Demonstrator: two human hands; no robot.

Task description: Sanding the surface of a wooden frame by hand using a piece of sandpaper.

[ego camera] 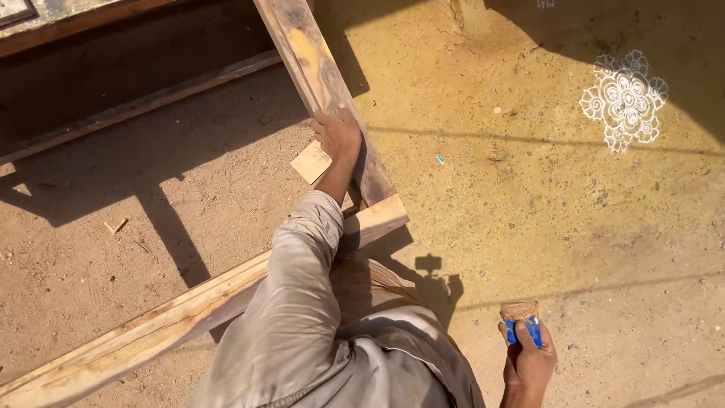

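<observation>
Rough, stained wooden frame (332, 91) runs from top centre down to a paler, raw-grained beam (189, 310) crossing the lower left, all sitting on dusty, gritty dirt ground (529, 189) with a white chalk flower pattern (624, 100) at upper right. Left hand (337, 134) sits at centre frame, fingers curled over the frame's edge, a small flat square wood offcut (311, 162) just beside it. Right hand (527, 357), bottom right, has its fingers wrapped tight around a blue block with a brownish sandpaper-looking face (521, 321).

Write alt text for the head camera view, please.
A person's left hand grips a wooden frame standing on sandy ground, while the right hand holds a blue-wrapped block. A white floral chalk drawing marks the ground.
</observation>
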